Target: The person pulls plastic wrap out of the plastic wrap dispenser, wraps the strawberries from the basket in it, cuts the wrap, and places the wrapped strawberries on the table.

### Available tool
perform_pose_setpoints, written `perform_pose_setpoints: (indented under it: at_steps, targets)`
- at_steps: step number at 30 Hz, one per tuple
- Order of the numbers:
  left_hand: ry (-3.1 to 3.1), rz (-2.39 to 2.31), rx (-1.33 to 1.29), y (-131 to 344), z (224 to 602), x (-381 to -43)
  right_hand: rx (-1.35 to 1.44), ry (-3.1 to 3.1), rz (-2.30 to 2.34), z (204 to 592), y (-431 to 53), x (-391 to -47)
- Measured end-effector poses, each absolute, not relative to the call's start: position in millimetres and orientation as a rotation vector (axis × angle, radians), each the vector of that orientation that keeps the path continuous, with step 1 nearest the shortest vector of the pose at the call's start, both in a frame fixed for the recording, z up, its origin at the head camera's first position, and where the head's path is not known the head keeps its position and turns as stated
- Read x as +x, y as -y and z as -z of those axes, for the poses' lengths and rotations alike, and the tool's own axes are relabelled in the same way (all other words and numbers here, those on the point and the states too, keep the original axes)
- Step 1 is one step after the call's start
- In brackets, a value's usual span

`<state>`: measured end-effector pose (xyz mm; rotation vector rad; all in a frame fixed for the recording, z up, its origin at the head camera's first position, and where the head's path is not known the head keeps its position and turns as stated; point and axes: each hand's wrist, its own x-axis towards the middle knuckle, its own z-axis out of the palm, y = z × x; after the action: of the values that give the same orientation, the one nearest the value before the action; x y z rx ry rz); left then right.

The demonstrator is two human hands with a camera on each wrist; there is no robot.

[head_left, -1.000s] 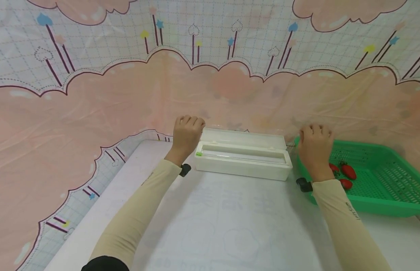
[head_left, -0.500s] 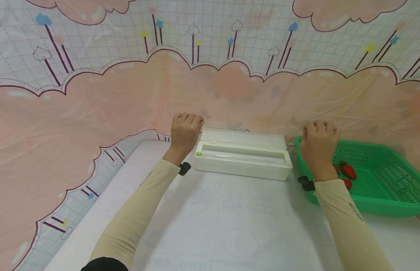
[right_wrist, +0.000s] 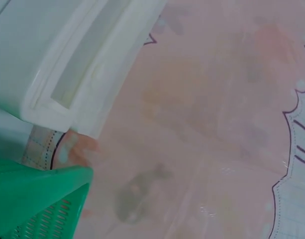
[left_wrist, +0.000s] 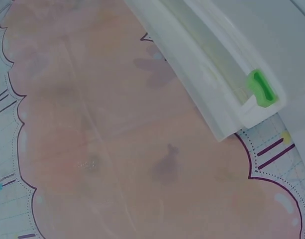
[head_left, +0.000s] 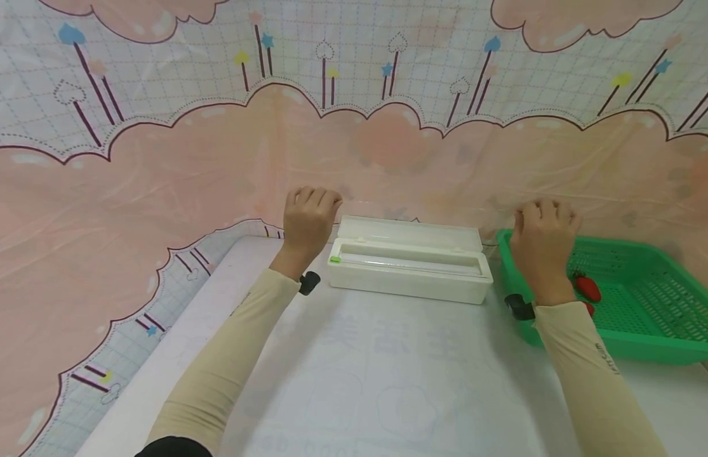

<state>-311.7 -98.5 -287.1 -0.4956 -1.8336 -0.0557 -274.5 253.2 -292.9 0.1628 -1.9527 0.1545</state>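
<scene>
In the head view, my left hand is raised at the left end of a white cling film dispenser, fingers curled down. My right hand is held up past its right end, fingers likewise curled. Between them a sheet of clear cling film stretches, showing only as faint glints and a thin edge; both hands grip its ends. The dispenser's lid is tipped back, and a green slider sits at its left corner. Neither wrist view shows the fingers.
A green basket stands at the right, partly behind my right arm. Strawberries lie inside it, some of them hidden. Behind the white table hangs a pink patterned cloth.
Both hands have risen slightly, and the film's edge has come up with them. My left hand has drifted left and my right hand right, covering more of the strawberries. Dispenser and basket stay put.
</scene>
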Motion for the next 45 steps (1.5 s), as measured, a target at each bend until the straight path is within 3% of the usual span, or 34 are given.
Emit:
perform_pose_setpoints:
  at_steps: [16, 23, 34, 45]
  targets:
    - [1.732, 0.11, -0.616, 107, 284, -294, 0.264, 1.907, -0.201, 286, -256, -247]
    - [1.647, 0.06, -0.883, 126, 296, -264, 0.521, 1.852, -0.156, 295, -268, -217]
    - [1.695, -0.134, -1.508, 155, 328, -222, 1.228, 1.94, -0.119, 330, -281, -182]
    - [1.945, -0.478, -1.757, 148, 382, -212, 1.392, 2.231, 0.099, 391, -271, -176]
